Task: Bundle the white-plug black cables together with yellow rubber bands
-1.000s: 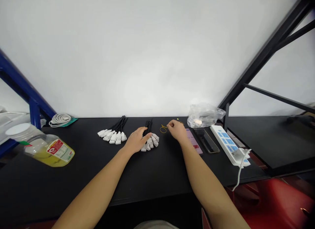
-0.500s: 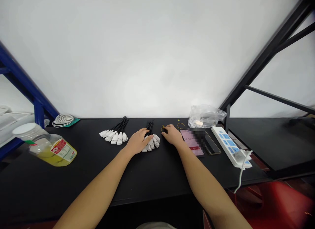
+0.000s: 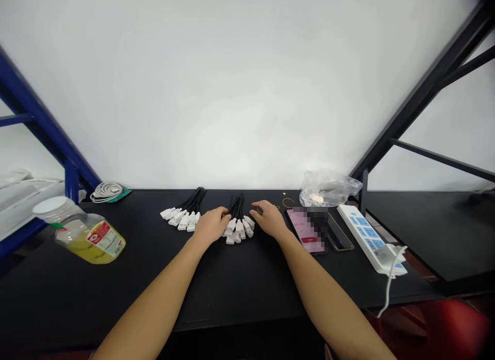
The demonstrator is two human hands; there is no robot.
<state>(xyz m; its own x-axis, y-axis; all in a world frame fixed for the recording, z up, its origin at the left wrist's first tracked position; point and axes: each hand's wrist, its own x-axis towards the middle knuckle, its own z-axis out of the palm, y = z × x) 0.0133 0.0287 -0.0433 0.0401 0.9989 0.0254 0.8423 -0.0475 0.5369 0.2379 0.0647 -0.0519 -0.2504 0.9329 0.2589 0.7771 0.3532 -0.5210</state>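
Observation:
A bundle of black cables with white connectors point(image 3: 238, 229) lies fanned on the table between my hands. My left hand point(image 3: 212, 226) rests against its left side, fingers loosely bent and thumb apart, gripping nothing that I can see. Just left of that hand is a second bundle of white-ended black cables point(image 3: 181, 218). My right hand point(image 3: 268, 218) hovers right of the middle bundle, thumb and forefinger apart. A thin yellow tie point(image 3: 277, 206) shows around and behind its fingers; its contact with them is partly hidden. Another curved yellow tie point(image 3: 288, 201) lies farther right.
Two phones, one with a lit pink screen point(image 3: 303, 228), lie beside my right forearm. Beyond them are a power strip point(image 3: 367, 236) and a clear plastic bag point(image 3: 328, 187). At the left stand a jar of yellow liquid point(image 3: 95, 239) and a coiled white cable point(image 3: 106, 191).
My left hand has drawn back from over the middle bundle to its left side. My right hand's fingers now reach farther left across the yellow tie. The view has shifted slightly.

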